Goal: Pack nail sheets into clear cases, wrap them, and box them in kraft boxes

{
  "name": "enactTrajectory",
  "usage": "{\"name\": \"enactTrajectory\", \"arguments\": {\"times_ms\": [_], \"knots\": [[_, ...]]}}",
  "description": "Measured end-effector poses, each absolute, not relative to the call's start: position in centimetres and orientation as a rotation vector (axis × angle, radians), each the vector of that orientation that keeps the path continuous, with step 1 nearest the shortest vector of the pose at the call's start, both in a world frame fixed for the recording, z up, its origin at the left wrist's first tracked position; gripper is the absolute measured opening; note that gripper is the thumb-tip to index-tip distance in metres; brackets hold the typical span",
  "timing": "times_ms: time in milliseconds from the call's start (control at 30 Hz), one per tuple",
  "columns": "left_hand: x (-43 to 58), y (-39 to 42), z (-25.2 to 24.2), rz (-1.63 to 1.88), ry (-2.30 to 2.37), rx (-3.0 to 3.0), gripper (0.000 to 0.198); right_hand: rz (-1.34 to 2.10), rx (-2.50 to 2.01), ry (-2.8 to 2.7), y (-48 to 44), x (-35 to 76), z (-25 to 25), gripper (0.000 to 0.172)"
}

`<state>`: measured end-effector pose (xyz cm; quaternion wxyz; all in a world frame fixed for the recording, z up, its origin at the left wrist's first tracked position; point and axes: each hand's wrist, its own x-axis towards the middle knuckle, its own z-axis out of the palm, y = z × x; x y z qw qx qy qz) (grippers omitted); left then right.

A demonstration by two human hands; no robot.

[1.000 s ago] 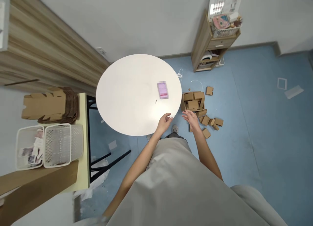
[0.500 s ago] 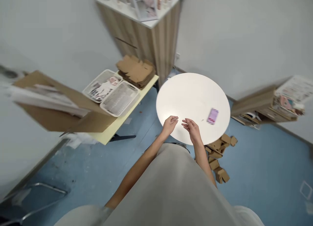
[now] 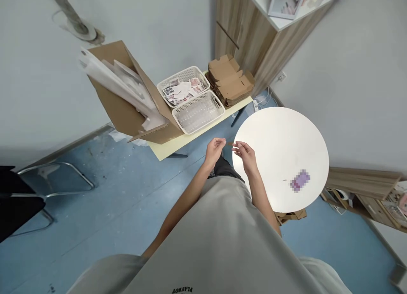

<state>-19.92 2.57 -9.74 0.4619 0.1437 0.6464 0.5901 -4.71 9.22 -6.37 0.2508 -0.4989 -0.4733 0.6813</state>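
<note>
And here, just left of the round white table (image 3: pixel 280 137), the left hand (image 3: pixel 215 152) is hanging over the floor, fingers curling and tips bunching; whether they're pinching anything, I cannot tell. Opposite, the right hand (image 3: pixel 246 155) is hovering at the table's left edge, loosely curled, its grip equally hard to read. A small brown sliver (image 3: pixel 230 143) is showing between the fingertips, left of that same edge; it could be held there or lying on the floor beyond. Both hands are facing each other in front of the body, probably because that suits close fingerwork.

Across the white top, a pixelated purple item (image 3: pixel 300 181) is lying near the table's right edge, seemingly parked out of the way.

Now beyond the table, to its left, a pale yellow side table (image 3: pixel 163 149) is carrying flattened cardboard (image 3: pixel 233 84) in a stack, likely for compactness. One white basket (image 3: pixel 178 76) is keeping printed packets apart from clear plastic pieces in another basket (image 3: pixel 206 123), sorted, it seems. A big carton (image 3: pixel 114 112) is standing open farther left.

Behind the table, a wood-grain cabinet (image 3: pixel 233 31) is filling the corner; blue flooring (image 3: pixel 111 209) is spreading left, past a black chair (image 3: pixel 19 201).
</note>
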Motion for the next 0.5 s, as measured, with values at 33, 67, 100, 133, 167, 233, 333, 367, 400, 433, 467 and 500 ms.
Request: {"name": "enactTrajectory", "arguments": {"times_ms": [33,67,100,133,167,233,333,367,400,433,467,500], "knots": [[-20.8,2.6,-10.1,1.447,1.611,0.340,0.013,1.856,-1.348,-1.322,10.1,-6.0,-7.1,0.041],[-21.7,2.6,-10.5,1.439,1.633,0.322,0.012,1.855,-1.335,-1.359,11.1,-7.3,-7.8,0.043],[-22.6,2.8,-10.8,1.433,1.655,0.300,0.010,1.851,-1.321,-1.400,12.1,-8.7,-8.7,0.044],[-23.6,3.1,-11.1,1.430,1.674,0.275,0.009,1.844,-1.304,-1.445,13.2,-10.2,-9.5,0.046],[-24.5,3.5,-11.4,1.434,1.690,0.249,0.008,1.837,-1.290,-1.496,14.4,-11.7,-10.4,0.048],[-26.2,4.6,-11.8,1.449,1.712,0.204,0.007,1.811,-1.277,-1.626,16.8,-14.6,-12.0,0.049],[-28.0,6.3,-12.5,1.449,1.740,0.164,0.009,1.721,-1.261,-1.875,20.3,-18.6,-14.3,0.049],[-28.4,6.8,-12.7,1.437,1.754,0.154,0.011,1.687,-1.251,-1.952,21.4,-19.8,-15.0,0.049],[-28.7,7.3,-12.9,1.419,1.770,0.146,0.014,1.661,-1.241,-2.019,22.5,-21.0,-15.8,0.050],[-29.0,7.7,-13.0,1.397,1.785,0.140,0.017,1.642,-1.236,-2.078,23.5,-22.2,-16.5,0.053],[-29.4,8.1,-13.1,1.378,1.795,0.134,0.019,1.627,-1.232,-2.136,24.4,-23.4,-17.3,0.055],[-29.7,8.4,-13.2,1.362,1.801,0.129,0.022,1.609,-1.233,-2.194,25.3,-24.5,-18.0,0.057]]}}
